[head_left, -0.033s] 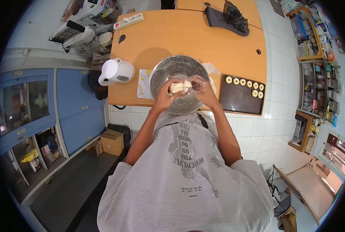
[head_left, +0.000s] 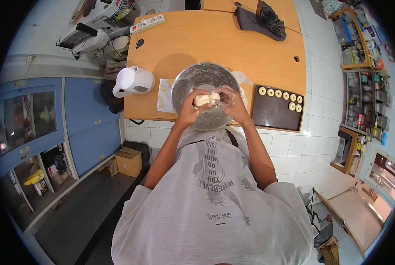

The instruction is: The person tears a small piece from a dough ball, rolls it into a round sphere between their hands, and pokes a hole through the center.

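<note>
Steel bowl [head_left: 183,86] below, clasped pale dough [head_left: 202,100] between curled left hand [head_left: 190,108] and right hand [head_left: 235,107]; perhaps risked tearing it by pulling hard, or snagging the clear plastic glove [head_left: 228,94] through stickiness.

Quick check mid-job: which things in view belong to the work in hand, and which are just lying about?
Seemingly part of the work:
pale dough, held between left hand and right hand
metal bowl beneath them
dark tray bearing pale rings

Seemingly just lying about:
white kettle
power strip
black plastic bag
cardboard box
</note>
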`<state>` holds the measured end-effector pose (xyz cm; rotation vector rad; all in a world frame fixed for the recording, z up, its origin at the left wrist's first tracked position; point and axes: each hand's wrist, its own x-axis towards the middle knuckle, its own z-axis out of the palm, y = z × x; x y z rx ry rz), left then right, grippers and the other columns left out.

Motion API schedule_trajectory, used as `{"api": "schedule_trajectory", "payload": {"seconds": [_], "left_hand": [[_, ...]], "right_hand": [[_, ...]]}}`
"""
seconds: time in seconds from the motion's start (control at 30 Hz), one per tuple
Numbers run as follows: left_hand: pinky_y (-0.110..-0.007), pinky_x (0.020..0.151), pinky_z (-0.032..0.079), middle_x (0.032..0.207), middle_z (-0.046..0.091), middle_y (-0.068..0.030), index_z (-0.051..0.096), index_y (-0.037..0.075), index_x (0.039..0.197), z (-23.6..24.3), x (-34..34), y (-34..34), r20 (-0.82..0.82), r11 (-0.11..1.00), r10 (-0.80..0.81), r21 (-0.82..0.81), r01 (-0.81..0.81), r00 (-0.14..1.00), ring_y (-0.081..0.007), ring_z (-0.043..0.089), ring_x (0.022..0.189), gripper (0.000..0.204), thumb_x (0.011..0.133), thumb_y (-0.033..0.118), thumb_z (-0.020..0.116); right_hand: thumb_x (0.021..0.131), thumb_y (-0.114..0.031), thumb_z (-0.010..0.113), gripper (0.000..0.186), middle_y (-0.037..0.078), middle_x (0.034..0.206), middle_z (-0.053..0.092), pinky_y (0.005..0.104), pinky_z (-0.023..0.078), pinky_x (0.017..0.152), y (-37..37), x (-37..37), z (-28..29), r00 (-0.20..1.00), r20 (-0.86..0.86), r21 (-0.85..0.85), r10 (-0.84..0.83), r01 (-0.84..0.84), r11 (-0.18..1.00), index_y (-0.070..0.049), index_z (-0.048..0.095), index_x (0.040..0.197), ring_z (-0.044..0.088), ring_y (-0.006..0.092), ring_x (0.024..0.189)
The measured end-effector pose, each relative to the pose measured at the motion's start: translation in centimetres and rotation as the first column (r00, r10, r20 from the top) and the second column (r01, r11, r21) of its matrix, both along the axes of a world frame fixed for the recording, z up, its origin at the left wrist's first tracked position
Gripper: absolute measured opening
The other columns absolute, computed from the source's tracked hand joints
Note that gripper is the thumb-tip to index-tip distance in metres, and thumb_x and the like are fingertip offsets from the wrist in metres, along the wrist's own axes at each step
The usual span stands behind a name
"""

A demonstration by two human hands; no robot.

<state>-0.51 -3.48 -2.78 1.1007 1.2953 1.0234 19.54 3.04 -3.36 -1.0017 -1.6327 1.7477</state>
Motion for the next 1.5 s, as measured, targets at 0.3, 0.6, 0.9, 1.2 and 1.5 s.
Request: {"api": "schedule_trajectory", "payload": {"seconds": [0.3,0.6,0.9,1.2,1.5], "left_hand": [[-0.031,0.089,0.055,0.115,0.066,-0.0072,0.055,0.004,0.118,-1.7,4.7,-0.9,0.445,0.881,0.472,-0.273,-0.387,0.761,-0.0157,0.065,0.101,0.035,0.093,0.014,0.077],[-0.032,0.100,0.051,0.124,0.059,-0.0067,0.050,0.008,0.137,-1.7,4.0,-0.6,0.506,0.911,0.411,-0.189,-0.367,0.758,-0.0183,0.060,0.117,0.048,0.095,0.010,0.072],[-0.033,0.105,0.046,0.133,0.050,-0.0091,0.051,0.007,0.140,-0.5,2.0,-1.1,0.183,0.968,0.134,0.187,-0.168,0.974,-0.0198,0.054,0.124,0.053,0.092,0.010,0.073],[-0.027,0.080,0.051,0.097,0.065,-0.0043,0.063,0.001,0.108,-0.5,2.6,-0.9,0.010,0.959,0.282,0.029,-0.282,0.959,-0.0110,0.063,0.090,0.020,0.100,0.019,0.067],[-0.027,0.071,0.052,0.097,0.067,-0.0041,0.065,0.003,0.105,-2.3,4.2,-1.4,0.439,0.812,0.583,-0.284,-0.510,0.683,-0.0114,0.064,0.085,0.017,0.103,0.019,0.059]], "right_hand": [[0.086,0.006,0.069,0.026,0.012,0.110,0.064,0.0313,0.055,0.084,-2.5,-2.7,-1.4,0.918,-0.109,0.141,-0.382,0.395,0.908,0.000,0.062,0.110,0.066,0.0191,0.100],[0.092,0.001,0.069,0.046,0.010,0.128,0.058,0.0304,0.054,0.089,-1.6,-1.8,2.4,0.952,0.039,0.469,-0.303,0.250,0.847,-0.004,0.058,0.136,0.063,0.0189,0.109],[0.093,-0.007,0.071,0.036,0.013,0.108,0.072,0.0331,0.055,0.085,-0.7,-1.3,-0.9,0.988,-0.101,0.001,-0.115,0.116,0.993,-0.001,0.064,0.127,0.069,0.0199,0.095],[0.096,-0.003,0.066,0.025,0.015,0.104,0.072,0.0312,0.056,0.079,-1.5,-1.4,0.7,0.995,-0.044,0.078,-0.090,0.093,0.993,0.003,0.064,0.120,0.068,0.0172,0.092],[0.106,-0.013,0.056,0.022,0.008,0.095,0.070,0.0293,0.055,0.076,-1.6,-1.2,0.4,0.994,0.014,-0.123,-0.109,0.110,0.986,0.001,0.063,0.121,0.067,0.0130,0.087]]}}
